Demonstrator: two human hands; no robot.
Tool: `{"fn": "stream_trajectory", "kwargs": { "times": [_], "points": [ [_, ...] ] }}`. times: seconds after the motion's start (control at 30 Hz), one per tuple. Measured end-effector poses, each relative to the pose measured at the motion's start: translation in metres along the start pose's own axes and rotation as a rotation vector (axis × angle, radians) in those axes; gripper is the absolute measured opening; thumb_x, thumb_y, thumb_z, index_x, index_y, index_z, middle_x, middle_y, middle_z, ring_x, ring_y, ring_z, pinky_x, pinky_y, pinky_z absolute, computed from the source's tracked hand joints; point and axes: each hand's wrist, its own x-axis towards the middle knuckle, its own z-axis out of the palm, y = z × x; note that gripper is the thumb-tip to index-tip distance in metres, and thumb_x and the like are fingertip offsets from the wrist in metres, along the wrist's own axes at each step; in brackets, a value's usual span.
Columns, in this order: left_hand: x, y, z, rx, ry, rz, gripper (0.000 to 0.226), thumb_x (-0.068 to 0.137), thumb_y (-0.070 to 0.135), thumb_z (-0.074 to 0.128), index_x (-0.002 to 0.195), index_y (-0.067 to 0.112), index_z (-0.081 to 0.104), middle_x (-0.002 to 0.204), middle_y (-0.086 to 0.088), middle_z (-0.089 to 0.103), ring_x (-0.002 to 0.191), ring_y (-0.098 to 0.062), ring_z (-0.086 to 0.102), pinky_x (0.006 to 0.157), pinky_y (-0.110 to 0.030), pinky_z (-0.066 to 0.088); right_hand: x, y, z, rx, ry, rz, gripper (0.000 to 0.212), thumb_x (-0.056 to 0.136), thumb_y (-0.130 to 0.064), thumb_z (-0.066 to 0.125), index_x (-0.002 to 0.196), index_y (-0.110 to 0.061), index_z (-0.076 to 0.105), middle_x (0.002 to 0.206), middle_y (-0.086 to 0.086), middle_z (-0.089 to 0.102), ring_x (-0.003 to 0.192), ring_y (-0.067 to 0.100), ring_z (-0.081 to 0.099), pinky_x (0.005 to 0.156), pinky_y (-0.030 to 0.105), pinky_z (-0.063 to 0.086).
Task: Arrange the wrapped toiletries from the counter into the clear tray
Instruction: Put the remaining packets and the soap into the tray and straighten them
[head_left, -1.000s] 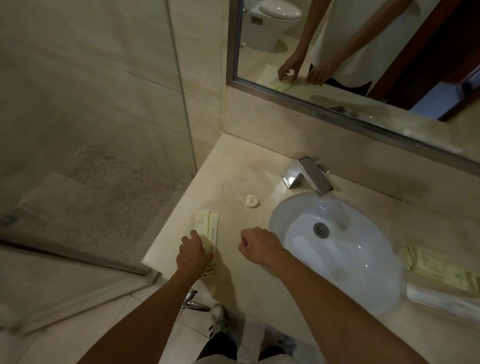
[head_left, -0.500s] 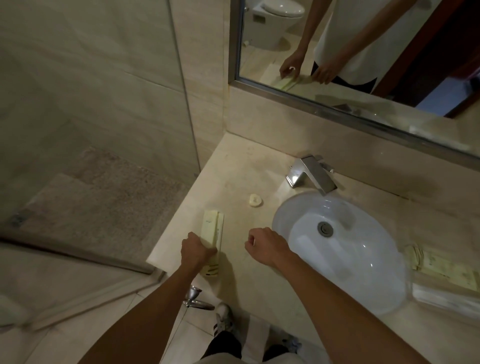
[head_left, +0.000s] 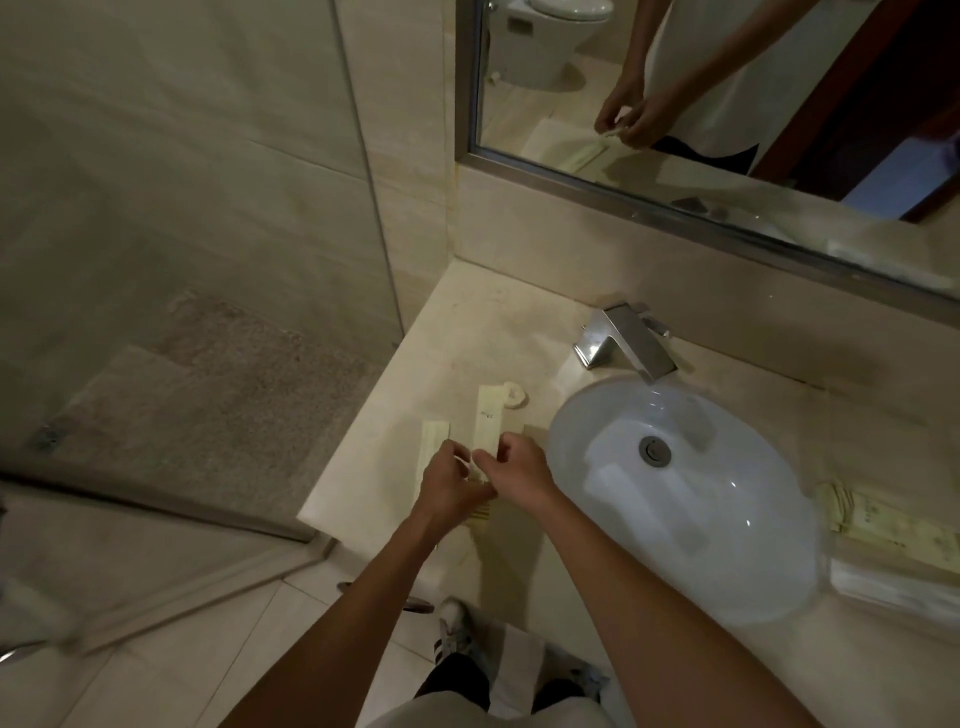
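Beige bathroom counter (head_left: 363, 483), sink (head_left: 680, 499) on the right. Left hand (head_left: 447, 486) & right hand (head_left: 511, 467) both pinch a long wrapped packet (head_left: 488, 423); second packet (head_left: 435, 434) lies just beside. Clear tray (head_left: 893, 584) well apart, far right.

Left of the white sink (head_left: 597, 415), a beige marbled counter (head_left: 467, 322) carries pale cream packets (head_left: 488, 421) with small dark print and a cream round soap (head_left: 514, 396); behind the sink, a silver faucet (head_left: 623, 345); to its right, pale yellow-green printed packets (head_left: 893, 525)
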Motion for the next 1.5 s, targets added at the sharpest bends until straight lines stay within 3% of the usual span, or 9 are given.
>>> {"fn": "stream_trajectory", "kwargs": {
  "times": [0.17,0.3,0.43,0.63,0.83,1.23,1.37,1.43,1.5],
  "points": [
    [0.007,-0.013,-0.005,0.066,-0.14,-0.029,0.064,0.064,0.046,0.084,0.112,0.018,0.051,0.099,-0.002,0.062,0.074,-0.009,0.057,0.056,-0.02,0.043,-0.004,0.011,-0.015,0.03,0.081,0.037,0.015,0.085,-0.028,0.06,0.078,-0.019,0.051,0.078,-0.003,0.058,0.07,0.015,0.057,0.059,0.025,0.041],
    [0.014,-0.029,-0.01,0.315,0.073,-0.058,0.071,0.065,0.051,0.082,0.115,0.009,0.053,0.11,-0.011,0.059,0.095,-0.024,0.058,0.076,-0.034,0.051,-0.009,0.019,-0.026,0.022,0.129,0.063,0.015,0.082,-0.031,0.059,0.079,-0.016,0.057,0.081,0.003,0.065,0.077,0.023,0.061,0.065,0.028,0.042],
    [0.012,-0.042,-0.011,0.572,0.179,-0.108,0.068,0.073,0.042,0.077,0.119,0.008,0.041,0.116,-0.017,0.052,0.106,-0.035,0.055,0.085,-0.047,0.053,-0.013,0.024,-0.034,-0.071,0.177,0.037,0.029,0.082,-0.025,0.058,0.064,-0.017,0.037,0.066,0.004,0.052,0.067,0.025,0.056,0.055,0.032,0.038],
    [0.016,-0.05,-0.005,0.37,0.194,-0.158,0.053,0.079,0.024,0.075,0.114,0.004,0.041,0.112,-0.024,0.054,0.1,-0.039,0.058,0.082,-0.051,0.055,-0.016,0.031,-0.044,-0.005,0.154,0.08,0.023,0.081,-0.023,0.06,0.072,-0.019,0.039,0.087,0.013,0.06,0.08,0.03,0.07,0.062,0.04,0.051],
    [0.019,-0.053,-0.002,0.344,0.154,-0.15,0.062,0.072,0.033,0.08,0.112,0.0,0.047,0.111,-0.022,0.052,0.097,-0.037,0.059,0.074,-0.042,0.053,-0.018,0.044,-0.053,0.001,0.142,0.071,0.017,0.083,-0.02,0.06,0.081,-0.022,0.044,0.073,0.0,0.063,0.065,0.015,0.072,0.06,0.034,0.051],
    [0.016,0.026,0.065,0.498,-0.03,0.203,0.05,0.067,0.029,0.078,0.104,0.006,0.054,0.104,-0.013,0.054,0.096,-0.029,0.052,0.078,-0.04,0.051,-0.047,0.098,-0.131,0.101,0.293,0.143,0.013,0.081,-0.027,0.06,0.082,-0.025,0.047,0.079,0.003,0.069,0.074,0.023,0.069,0.072,0.044,0.059],
    [0.006,0.065,0.113,0.473,-0.174,0.319,0.03,0.078,0.029,0.068,0.096,0.007,0.056,0.086,-0.005,0.059,0.075,-0.025,0.057,0.059,-0.029,0.042,-0.068,0.131,-0.171,0.148,0.372,0.189,0.013,0.078,-0.029,0.058,0.082,-0.028,0.045,0.084,0.007,0.069,0.078,0.027,0.069,0.073,0.044,0.058],
    [0.0,0.081,0.141,0.474,-0.256,0.373,0.012,0.085,0.023,0.059,0.084,0.011,0.056,0.078,-0.002,0.06,0.069,-0.021,0.057,0.058,-0.027,0.038,-0.08,0.151,-0.193,0.162,0.409,0.205,0.012,0.079,-0.028,0.057,0.079,-0.027,0.045,0.081,0.007,0.069,0.076,0.027,0.069,0.069,0.043,0.056],
    [-0.008,0.099,0.169,0.477,-0.325,0.403,0.016,0.089,0.016,0.054,0.073,0.018,0.054,0.069,0.006,0.059,0.061,-0.011,0.055,0.061,-0.025,0.037,-0.093,0.174,-0.217,0.168,0.44,0.218,0.011,0.081,-0.027,0.059,0.081,-0.025,0.048,0.08,0.008,0.069,0.075,0.028,0.071,0.069,0.043,0.056]
  ]
}}
